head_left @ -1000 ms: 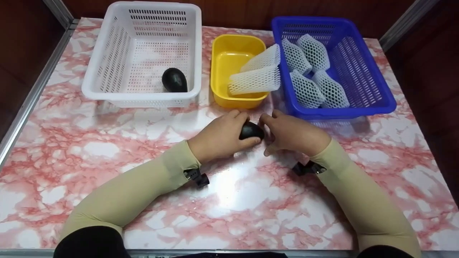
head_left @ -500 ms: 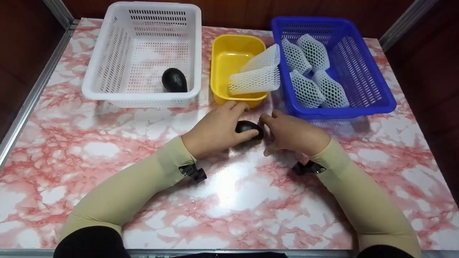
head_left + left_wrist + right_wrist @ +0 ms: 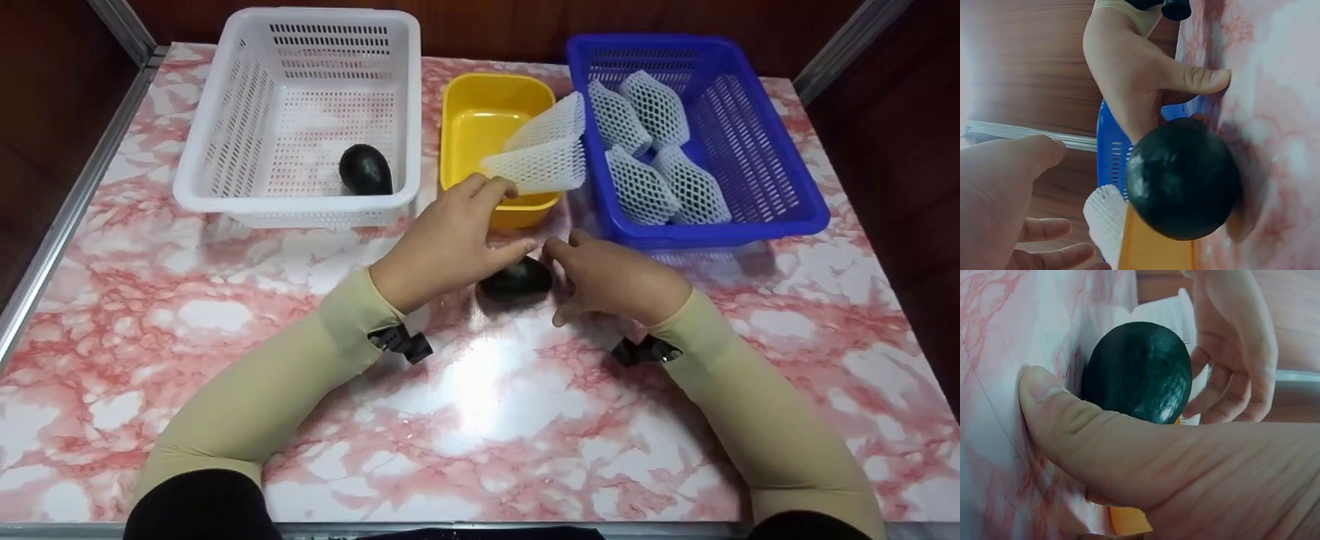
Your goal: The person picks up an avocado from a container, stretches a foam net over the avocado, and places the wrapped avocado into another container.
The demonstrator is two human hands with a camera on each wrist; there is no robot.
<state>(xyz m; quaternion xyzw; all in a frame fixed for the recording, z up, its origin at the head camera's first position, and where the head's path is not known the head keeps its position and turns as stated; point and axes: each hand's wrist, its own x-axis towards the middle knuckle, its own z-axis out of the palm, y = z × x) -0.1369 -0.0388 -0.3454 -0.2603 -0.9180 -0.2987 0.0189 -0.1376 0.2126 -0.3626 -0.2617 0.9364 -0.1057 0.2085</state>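
Observation:
A dark avocado [image 3: 516, 283] lies on the table between both hands. My left hand [image 3: 446, 244] is raised over its left end, and its fingers reach over the front rim of the yellow bin [image 3: 480, 127]. Those fingertips are right at the lower white foam net sleeve [image 3: 536, 165], one of two leaning in that bin. My right hand [image 3: 619, 281] rests beside the avocado's right end, fingers loosely bent and thumb on the table. In the right wrist view, the avocado [image 3: 1137, 374] shows past the right thumb, with the left hand [image 3: 1235, 349] spread beyond it.
At the back left stands a white basket [image 3: 296, 202] with another avocado [image 3: 365, 169] in it. The blue basket [image 3: 750, 232] at the back right contains several net-wrapped pieces [image 3: 655, 110]. Marbled table surface [image 3: 480, 450] stretches in front of the hands.
My left hand has let go of the avocado and moved up and away to the yellow bin's front rim. The avocado now lies on the table. My right hand has stayed put.

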